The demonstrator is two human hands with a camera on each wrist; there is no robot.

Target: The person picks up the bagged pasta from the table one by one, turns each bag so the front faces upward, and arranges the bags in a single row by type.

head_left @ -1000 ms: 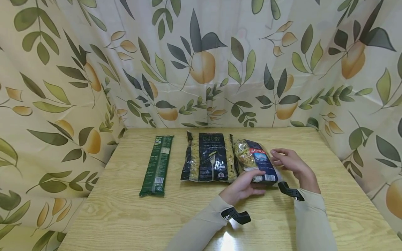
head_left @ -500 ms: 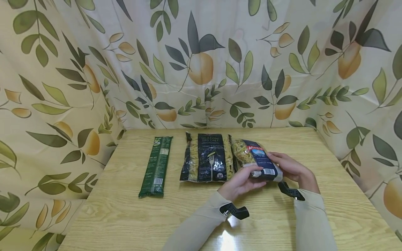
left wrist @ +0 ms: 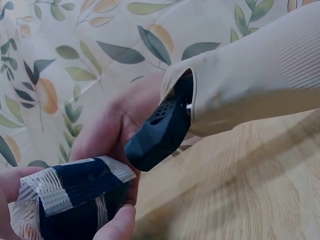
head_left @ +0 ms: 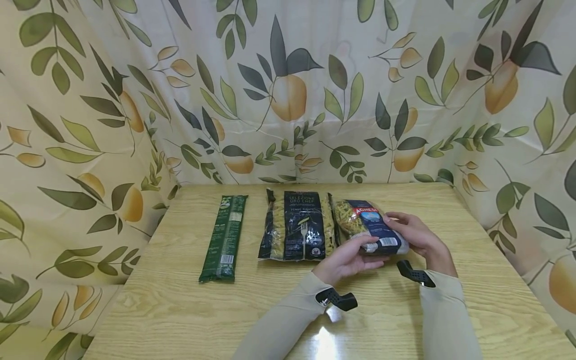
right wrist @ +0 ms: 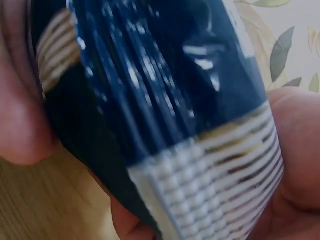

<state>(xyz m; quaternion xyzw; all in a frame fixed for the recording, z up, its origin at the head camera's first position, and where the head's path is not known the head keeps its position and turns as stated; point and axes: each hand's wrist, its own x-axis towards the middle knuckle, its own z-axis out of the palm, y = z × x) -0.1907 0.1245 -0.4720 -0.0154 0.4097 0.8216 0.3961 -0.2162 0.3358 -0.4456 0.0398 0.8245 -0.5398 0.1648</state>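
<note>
A clear and navy bag of pasta [head_left: 366, 222] with a red AGNESI label sits at the right of the row, its near end tipped up. My left hand [head_left: 346, 261] grips its near left corner, thumb on top and fingers underneath. Against its right side, my right hand [head_left: 416, 235] holds the bag with curled fingers. In the left wrist view, the bag's crimped end [left wrist: 87, 182] shows white striped edges between both hands. The right wrist view is filled by the bag's blue film [right wrist: 165, 75], with fingers on both sides of it.
A black bag of penne [head_left: 303, 225] lies immediately left of the held bag. Further left is a long green packet [head_left: 225, 237]. All are on a wooden table [head_left: 171, 300], with leaf-patterned curtains [head_left: 288, 150] behind and at the sides.
My right hand has come in from beside the bag and closed on its right side. The bag's near end has shifted slightly; the left hand keeps its corner.
</note>
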